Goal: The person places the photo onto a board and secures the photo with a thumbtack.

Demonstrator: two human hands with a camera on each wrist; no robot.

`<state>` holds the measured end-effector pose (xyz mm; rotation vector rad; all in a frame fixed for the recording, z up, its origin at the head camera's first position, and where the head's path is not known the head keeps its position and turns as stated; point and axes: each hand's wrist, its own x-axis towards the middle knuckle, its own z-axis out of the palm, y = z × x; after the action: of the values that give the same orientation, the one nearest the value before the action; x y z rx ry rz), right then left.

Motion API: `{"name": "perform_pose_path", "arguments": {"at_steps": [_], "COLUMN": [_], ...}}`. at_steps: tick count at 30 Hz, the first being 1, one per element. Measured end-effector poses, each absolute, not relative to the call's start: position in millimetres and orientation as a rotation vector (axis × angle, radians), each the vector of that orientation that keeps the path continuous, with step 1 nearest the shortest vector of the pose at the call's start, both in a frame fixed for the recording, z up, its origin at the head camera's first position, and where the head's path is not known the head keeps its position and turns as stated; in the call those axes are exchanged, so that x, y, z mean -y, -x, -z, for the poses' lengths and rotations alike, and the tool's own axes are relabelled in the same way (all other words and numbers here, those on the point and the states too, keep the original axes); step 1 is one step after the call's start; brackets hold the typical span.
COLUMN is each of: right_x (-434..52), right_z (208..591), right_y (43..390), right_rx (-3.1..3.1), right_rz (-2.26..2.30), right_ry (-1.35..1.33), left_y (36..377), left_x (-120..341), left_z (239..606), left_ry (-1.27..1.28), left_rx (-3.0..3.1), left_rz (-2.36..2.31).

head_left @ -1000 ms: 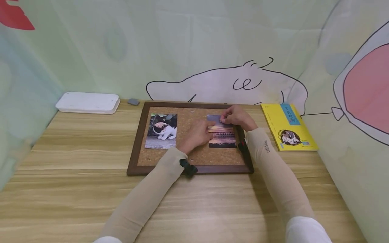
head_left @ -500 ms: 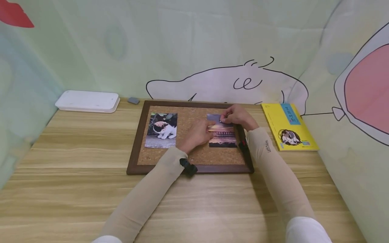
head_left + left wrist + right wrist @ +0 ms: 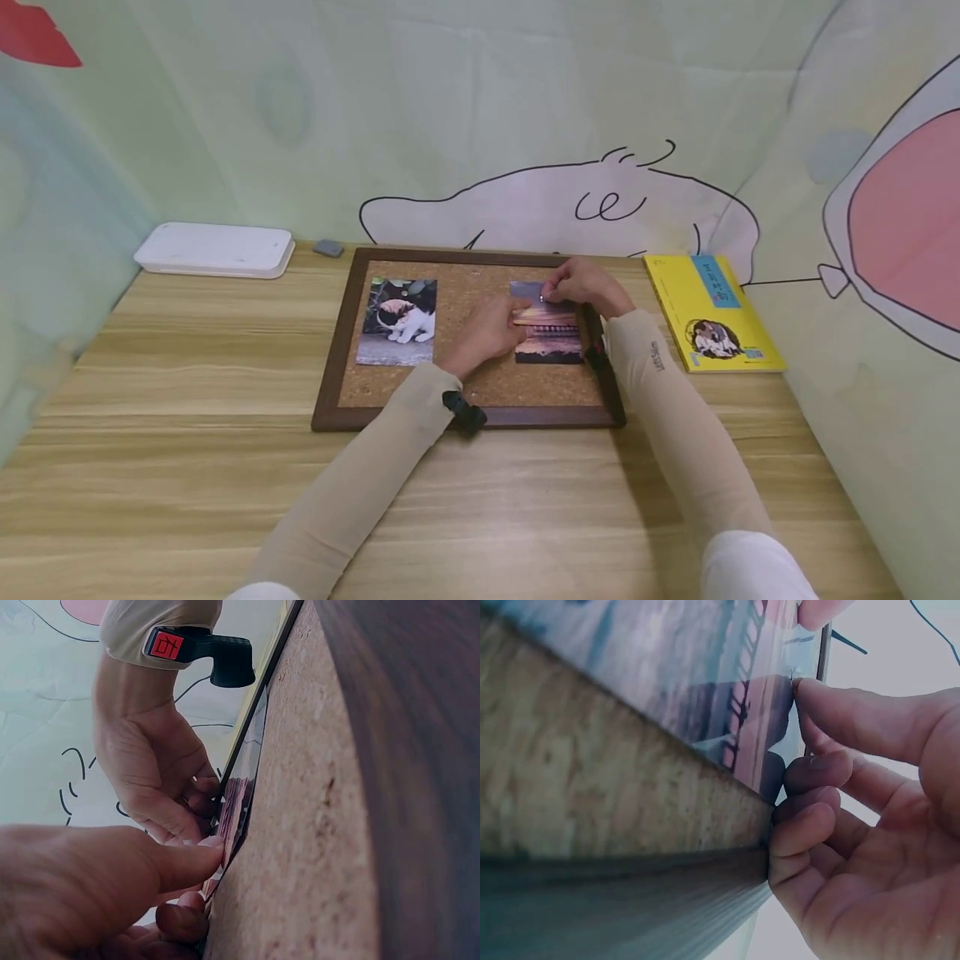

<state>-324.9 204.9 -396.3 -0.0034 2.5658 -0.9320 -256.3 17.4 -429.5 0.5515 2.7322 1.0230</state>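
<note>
A sunset photo (image 3: 551, 346) lies on the right part of a framed corkboard (image 3: 472, 379). My left hand (image 3: 489, 332) rests at the photo's left edge, thumb and fingertips pressing on it. Near the photo's top, my right hand (image 3: 587, 285) pinches a small shiny push pin (image 3: 542, 297) between thumb and finger, its tip at the photo's surface. In the right wrist view the curled lower fingers of that hand (image 3: 870, 817) touch the board's edge. A cat photo (image 3: 397, 323) lies on the board's left, with a small clear pin near its top.
A yellow book (image 3: 712, 312) lies to the right of the board. At the back left are a white case (image 3: 216, 250) and a small grey block (image 3: 328, 248). Printed fabric walls (image 3: 450, 100) enclose the wooden table (image 3: 187, 400) behind and at both sides.
Both hands stay in nearly the same place on the sunset photo. The right fingertips have shifted very slightly left, and the shiny pin shows more clearly at them.
</note>
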Motion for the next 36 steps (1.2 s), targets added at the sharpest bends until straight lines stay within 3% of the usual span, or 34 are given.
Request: {"name": "perform_pose_path", "arguments": {"at_steps": [24, 29, 36], "right_x": [-192.8, -201.7, -219.1], "right_z": [399.0, 398.9, 392.5], "right_y": [319.6, 315.3, 306.6], "right_rx": [-2.697, -2.735, -2.851], "right_rz": [0.892, 0.839, 0.743], "right_ry": [0.062, 0.192, 0.571], "left_y": [256.3, 256.3, 255.9], "left_x": [-11.1, 0.9, 31.0], "left_z": [425.7, 422.7, 408.6], "left_ry": [-0.566, -0.653, -0.699], "left_rx": [-2.711, -2.717, -2.815], "left_rz": [-1.021, -1.065, -1.081]}}
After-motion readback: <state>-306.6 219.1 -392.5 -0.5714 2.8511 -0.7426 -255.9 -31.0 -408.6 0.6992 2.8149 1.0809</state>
